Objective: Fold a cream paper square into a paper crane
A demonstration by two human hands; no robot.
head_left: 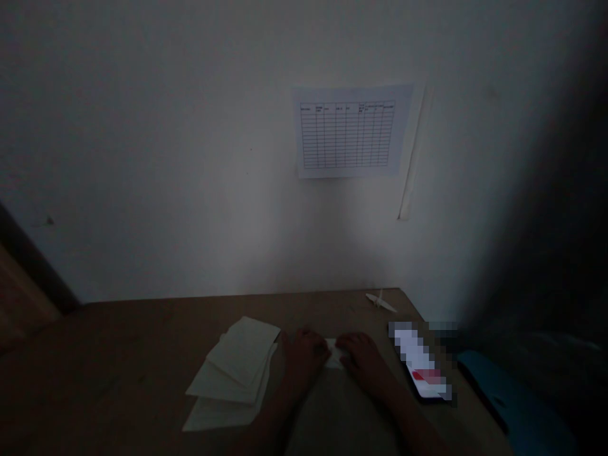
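Note:
A small piece of white paper (334, 358) lies on the table between my two hands, and it looks folded. My left hand (306, 348) holds its left side with curled fingers. On its right side, the bent fingers of my right hand (360, 356) grip the same paper. Both hands rest low over the tabletop, and their fingers hide much of the paper. Left of my left hand is a loose, fanned pile of pale paper sheets (237, 373). A small folded paper crane (380, 301) lies near the table's back right corner.
A phone (418, 361) with a lit, blurred screen lies to the right on the wooden table (118, 373). Beyond the right edge is a blue chair (517, 405). A printed table sheet (349, 133) hangs on the white wall (166, 158) behind. The light is dim.

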